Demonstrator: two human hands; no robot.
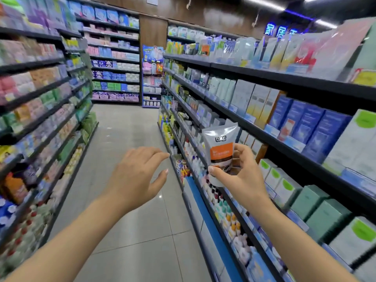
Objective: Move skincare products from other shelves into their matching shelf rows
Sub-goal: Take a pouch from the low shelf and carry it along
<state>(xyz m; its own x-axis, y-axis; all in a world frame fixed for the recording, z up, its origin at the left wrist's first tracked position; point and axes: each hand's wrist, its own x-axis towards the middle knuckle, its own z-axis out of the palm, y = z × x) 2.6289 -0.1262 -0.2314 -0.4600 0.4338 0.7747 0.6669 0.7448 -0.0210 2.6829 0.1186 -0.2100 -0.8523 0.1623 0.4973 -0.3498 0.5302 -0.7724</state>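
My right hand (242, 176) grips a silver tube (220, 145) with an orange and brown label, held upside down with its flat crimped end up, in front of the right-hand shelving. My left hand (138, 174) hovers over the aisle floor with fingers spread and nothing in it, a short way left of the tube. On the right shelves (295, 143) stand rows of boxed skincare: blue boxes (305, 127), white boxes with green marks (280, 180) and teal boxes (321, 210). A similar orange-labelled pack (205, 48) shows far off on the top shelf.
The tiled aisle floor (126, 139) runs ahead between two long shelf units. Soap and tissue packs fill the left shelves (40, 94). Small bottles (225, 212) line the low right shelf above a blue base strip (205, 212). More stocked shelving (116, 58) closes the far end.
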